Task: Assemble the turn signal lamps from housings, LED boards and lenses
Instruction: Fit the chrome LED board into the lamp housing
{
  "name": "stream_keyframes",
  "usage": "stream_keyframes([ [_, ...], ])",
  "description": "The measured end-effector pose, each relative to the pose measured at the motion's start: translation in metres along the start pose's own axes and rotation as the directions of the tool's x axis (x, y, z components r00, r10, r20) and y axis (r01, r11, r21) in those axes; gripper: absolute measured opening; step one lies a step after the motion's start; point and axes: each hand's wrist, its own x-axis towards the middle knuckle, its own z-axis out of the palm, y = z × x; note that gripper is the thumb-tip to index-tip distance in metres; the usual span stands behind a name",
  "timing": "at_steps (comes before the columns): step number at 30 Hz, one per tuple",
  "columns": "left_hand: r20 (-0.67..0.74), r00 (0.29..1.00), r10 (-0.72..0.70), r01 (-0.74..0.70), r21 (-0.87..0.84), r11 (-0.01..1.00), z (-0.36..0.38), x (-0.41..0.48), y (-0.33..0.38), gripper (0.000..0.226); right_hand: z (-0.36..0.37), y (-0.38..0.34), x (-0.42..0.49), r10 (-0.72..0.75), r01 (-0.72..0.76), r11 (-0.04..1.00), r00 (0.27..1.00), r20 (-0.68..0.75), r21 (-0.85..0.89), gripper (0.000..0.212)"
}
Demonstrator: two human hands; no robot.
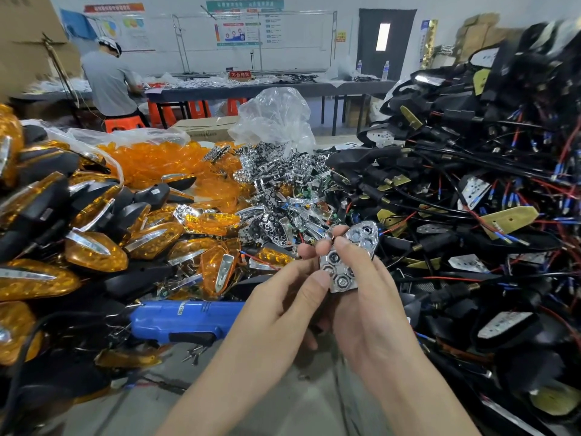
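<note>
2 hands share 1 chrome reflector plate: left hand pinches its near-left edge, right hand grips it from behind. Long axis points far-right, toward the black housings.

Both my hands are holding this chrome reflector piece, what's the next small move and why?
Probably keep the reflector pinched in the left hand and send the right hand to the wired black housings beside it: both hands hold the piece above the piles, and it looks not yet seated in a housing.
</note>
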Motion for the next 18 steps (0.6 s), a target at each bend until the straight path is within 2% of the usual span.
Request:
stream_keyframes([
  [2, 0.002, 1.000, -0.025, 0.025, 0.054, 0.998, -0.003, -0.001, -0.002, 0.033, 0.000, -0.004, 0.000, -0.022, 0.022, 0.998, 1.000, 0.004, 0.063, 0.013],
  [4, 0.026, 0.998, -0.050, 0.046, 0.140, 0.989, -0.006, -0.003, -0.004, 0.036, -0.002, -0.009, 0.003, -0.090, 0.095, 0.972, 0.995, -0.035, 0.216, 0.007],
  [7, 0.122, 0.991, -0.063, 0.027, 0.275, 0.961, -0.007, -0.006, -0.004, 0.023, -0.011, -0.015, 0.006, -0.139, 0.157, 0.918, 0.987, -0.074, 0.363, 0.003],
  [10, 0.183, 0.982, -0.056, -0.014, 0.357, 0.934, -0.007, -0.008, -0.001, 0.017, -0.019, -0.019, 0.008, -0.129, 0.164, 0.902, 0.985, -0.113, 0.399, 0.004],
  [14, 0.197, 0.980, -0.030, -0.070, 0.483, 0.873, -0.008, -0.008, 0.003, 0.031, -0.022, -0.023, 0.008, -0.147, 0.191, 0.882, 0.980, -0.133, 0.431, 0.006],
  [18, 0.192, 0.981, -0.004, -0.098, 0.520, 0.848, -0.007, -0.009, 0.004, 0.034, -0.021, -0.022, 0.008, -0.158, 0.190, 0.893, 0.981, -0.113, 0.407, 0.010],
])
